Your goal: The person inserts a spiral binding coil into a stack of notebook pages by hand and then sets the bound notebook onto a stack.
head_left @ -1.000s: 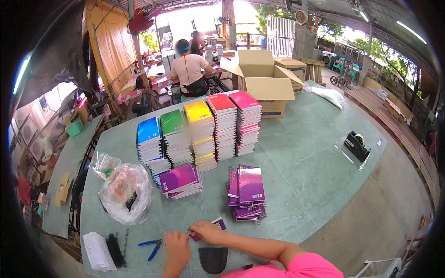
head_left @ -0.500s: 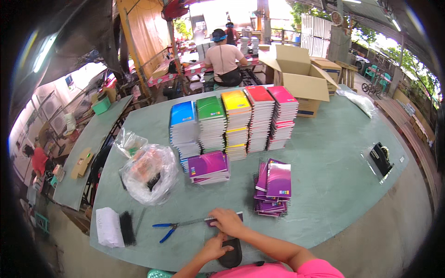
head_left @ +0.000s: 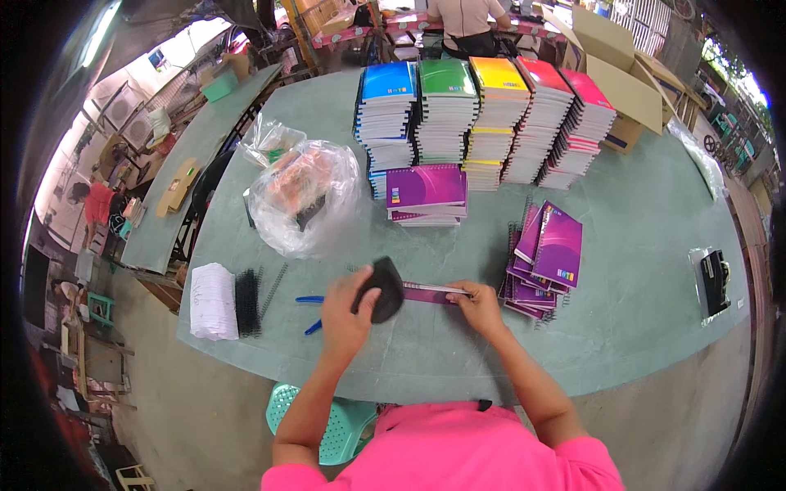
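1. Head view: the purple notebook lay low over the green table, in front of the person, between the two hands. It showed as a narrow strip, purple cover with a pale page edge along its far side; its left end was hidden behind the black pad.
2. The right hand had thumb and fingers pinched together on the notebook's right end.
3. The left hand gripped the black pad, a flat piece with a rounded end, tilted up, thumb across its near face.
4. Blue-handled pliers lay just beside the left hand, partly covered by it.
5. A clear plastic bag sat rumpled left of the stacks, with something orange-red and something dark inside. Touching it, a smaller clear bag held something green.
6. Behind the stacked notebooks, to the right, a cardboard box stood with its flaps spread; its contents could not be seen.
7. Near the right edge, a black tape dispenser lay on clear plastic.
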A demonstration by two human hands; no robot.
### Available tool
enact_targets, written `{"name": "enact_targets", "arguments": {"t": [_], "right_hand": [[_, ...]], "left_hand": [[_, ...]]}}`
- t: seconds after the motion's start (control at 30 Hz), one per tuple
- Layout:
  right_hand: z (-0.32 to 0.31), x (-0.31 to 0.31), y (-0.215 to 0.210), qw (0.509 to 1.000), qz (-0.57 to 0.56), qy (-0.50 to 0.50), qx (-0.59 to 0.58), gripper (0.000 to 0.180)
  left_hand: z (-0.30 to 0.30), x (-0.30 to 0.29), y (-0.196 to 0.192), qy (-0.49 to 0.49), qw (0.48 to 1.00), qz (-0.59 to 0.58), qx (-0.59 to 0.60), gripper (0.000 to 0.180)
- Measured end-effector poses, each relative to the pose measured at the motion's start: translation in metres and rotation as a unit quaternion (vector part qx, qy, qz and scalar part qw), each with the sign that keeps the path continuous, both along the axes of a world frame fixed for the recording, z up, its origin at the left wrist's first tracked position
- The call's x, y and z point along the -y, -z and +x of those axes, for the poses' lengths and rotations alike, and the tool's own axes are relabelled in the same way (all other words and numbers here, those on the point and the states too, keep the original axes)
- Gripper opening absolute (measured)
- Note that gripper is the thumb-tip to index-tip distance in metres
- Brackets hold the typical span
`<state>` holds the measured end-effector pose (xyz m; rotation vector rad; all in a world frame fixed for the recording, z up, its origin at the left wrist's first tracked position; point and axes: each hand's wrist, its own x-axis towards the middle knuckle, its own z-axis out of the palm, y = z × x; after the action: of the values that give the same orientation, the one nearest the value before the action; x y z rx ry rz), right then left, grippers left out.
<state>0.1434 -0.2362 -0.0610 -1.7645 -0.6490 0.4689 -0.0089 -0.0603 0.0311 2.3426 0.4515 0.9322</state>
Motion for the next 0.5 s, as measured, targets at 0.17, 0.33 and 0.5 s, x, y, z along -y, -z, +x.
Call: {"name": "enact_targets", "arguments": {"t": [0.17, 0.33, 0.5], "right_hand": [[-0.003, -0.003, -0.002, 0.999, 0.005, -0.033, -0.042, 0.021], [-0.007, -0.001, 0.007, 0.997, 0.039, -0.004, -0.068, 0.023], [-0.001, -0.001, 0.002, 0.999, 0.037, -0.031, -0.014, 0.020]], "left_hand": [[-0.010, -0.004, 0.026, 0.112, 0.982, -0.037, -0.149, 0.036], [-0.002, 0.002, -0.004, -0.018, 0.993, -0.113, 0.035, 0.032], [-0.005, -0.005, 0.000, -0.011, 0.993, -0.108, 0.057, 0.026]]}}
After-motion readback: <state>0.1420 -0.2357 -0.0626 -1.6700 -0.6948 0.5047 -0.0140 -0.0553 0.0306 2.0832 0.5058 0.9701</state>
